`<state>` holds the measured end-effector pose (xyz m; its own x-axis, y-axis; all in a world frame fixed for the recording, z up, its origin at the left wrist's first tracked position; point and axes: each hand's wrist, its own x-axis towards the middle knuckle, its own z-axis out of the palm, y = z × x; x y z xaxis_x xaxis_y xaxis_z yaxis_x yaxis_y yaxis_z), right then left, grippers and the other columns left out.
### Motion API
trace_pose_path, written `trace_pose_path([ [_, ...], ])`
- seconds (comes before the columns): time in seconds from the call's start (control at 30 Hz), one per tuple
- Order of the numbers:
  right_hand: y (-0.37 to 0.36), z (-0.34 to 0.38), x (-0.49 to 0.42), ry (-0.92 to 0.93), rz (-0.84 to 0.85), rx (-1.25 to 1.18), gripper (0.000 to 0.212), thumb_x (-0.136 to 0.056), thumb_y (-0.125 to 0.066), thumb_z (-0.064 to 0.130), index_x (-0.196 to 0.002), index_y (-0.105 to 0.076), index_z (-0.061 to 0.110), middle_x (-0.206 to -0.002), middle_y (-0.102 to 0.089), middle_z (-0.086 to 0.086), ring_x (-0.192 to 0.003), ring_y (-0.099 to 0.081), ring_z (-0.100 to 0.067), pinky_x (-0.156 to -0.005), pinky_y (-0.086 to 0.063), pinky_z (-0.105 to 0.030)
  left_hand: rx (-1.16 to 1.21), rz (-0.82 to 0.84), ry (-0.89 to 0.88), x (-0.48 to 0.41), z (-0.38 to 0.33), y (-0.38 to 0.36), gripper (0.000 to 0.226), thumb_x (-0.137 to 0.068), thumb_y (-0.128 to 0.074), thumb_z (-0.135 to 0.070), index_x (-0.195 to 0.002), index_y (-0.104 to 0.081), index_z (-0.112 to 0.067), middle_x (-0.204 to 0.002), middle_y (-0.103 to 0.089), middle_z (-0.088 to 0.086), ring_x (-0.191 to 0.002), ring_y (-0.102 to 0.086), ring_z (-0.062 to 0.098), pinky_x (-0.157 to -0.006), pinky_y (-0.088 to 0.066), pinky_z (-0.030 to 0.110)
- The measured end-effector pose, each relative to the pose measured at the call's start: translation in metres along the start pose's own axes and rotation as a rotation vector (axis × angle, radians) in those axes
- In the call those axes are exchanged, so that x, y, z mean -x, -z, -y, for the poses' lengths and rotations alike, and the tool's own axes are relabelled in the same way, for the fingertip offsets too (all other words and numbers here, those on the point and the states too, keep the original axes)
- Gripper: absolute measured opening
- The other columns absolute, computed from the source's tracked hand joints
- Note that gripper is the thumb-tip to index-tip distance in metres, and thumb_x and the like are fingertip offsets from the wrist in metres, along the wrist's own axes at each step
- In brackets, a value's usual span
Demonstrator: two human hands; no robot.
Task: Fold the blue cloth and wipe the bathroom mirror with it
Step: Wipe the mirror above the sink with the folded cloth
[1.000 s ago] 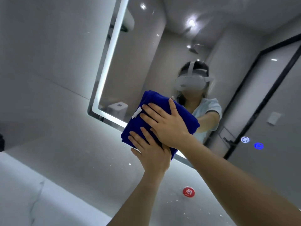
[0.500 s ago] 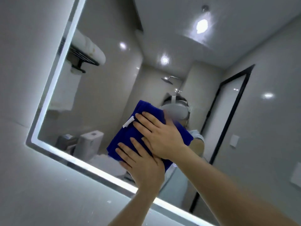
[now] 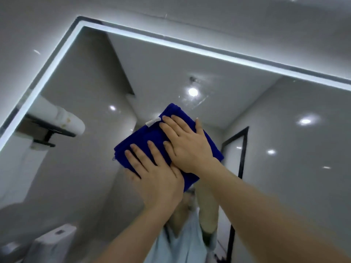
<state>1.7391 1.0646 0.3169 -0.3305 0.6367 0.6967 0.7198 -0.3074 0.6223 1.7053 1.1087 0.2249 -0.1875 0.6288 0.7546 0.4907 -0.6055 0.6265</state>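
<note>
Bathroom mirror (image 3: 247, 114), lit edge strip along top and left of frame. Folded blue cloth (image 3: 152, 139) flat against glass at frame centre. Left hand (image 3: 157, 179) and right hand (image 3: 188, 145) press it, fingers straight, spread.

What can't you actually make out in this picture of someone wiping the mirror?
All in the head view:
- Glass behind the blue cloth: covered by the cloth, so clean or smeared cannot be told.
- The cloth's lower right part: hidden under the left hand and right hand.
- Mirror: bottom and right edges cut off by the picture.
- White tag: any print too small to read.
- Reflected toilet: blurred.
</note>
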Motion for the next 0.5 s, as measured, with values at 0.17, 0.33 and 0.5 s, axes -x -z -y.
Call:
trace_pose_path([
  [0.17, 0.02, -0.06, -0.027, -0.117, -0.08, -0.011, 0.05, -0.1, -0.021, 0.036, -0.148, -0.013, 0.027, -0.157, -0.005, 0.013, -0.144, 0.001, -0.006, -0.114, 0.004, -0.05, -0.014, -0.038, -0.092, -0.041, -0.062, 0.01, 0.066, -0.096, -0.018, -0.038, -0.146, 0.014, -0.009, -0.152, 0.014, 0.024, -0.14, 0.014, 0.04, -0.112, 0.001, 0.055],
  [0.33, 0.041, -0.127, -0.04, -0.248, -0.102, -0.029, 0.049, -0.1, -0.02, 0.034, -0.148, -0.013, 0.025, -0.157, -0.004, 0.012, -0.144, 0.001, -0.007, -0.113, 0.005, -0.052, -0.001, -0.101, -0.205, -0.072, -0.127, 0.011, 0.063, -0.097, -0.018, -0.039, -0.147, 0.01, -0.013, -0.154, 0.012, 0.02, -0.142, 0.013, 0.036, -0.113, 0.001, 0.053],
  [0.5, 0.057, -0.193, -0.025, -0.48, -0.134, -0.053, 0.052, -0.1, -0.017, 0.033, -0.149, -0.009, 0.021, -0.158, -0.002, 0.007, -0.144, 0.002, -0.01, -0.112, 0.006, -0.054, 0.013, -0.164, -0.467, -0.08, -0.189, 0.007, 0.057, -0.099, -0.024, -0.036, -0.149, -0.003, -0.019, -0.156, 0.0, 0.013, -0.144, 0.005, 0.029, -0.114, -0.001, 0.049],
])
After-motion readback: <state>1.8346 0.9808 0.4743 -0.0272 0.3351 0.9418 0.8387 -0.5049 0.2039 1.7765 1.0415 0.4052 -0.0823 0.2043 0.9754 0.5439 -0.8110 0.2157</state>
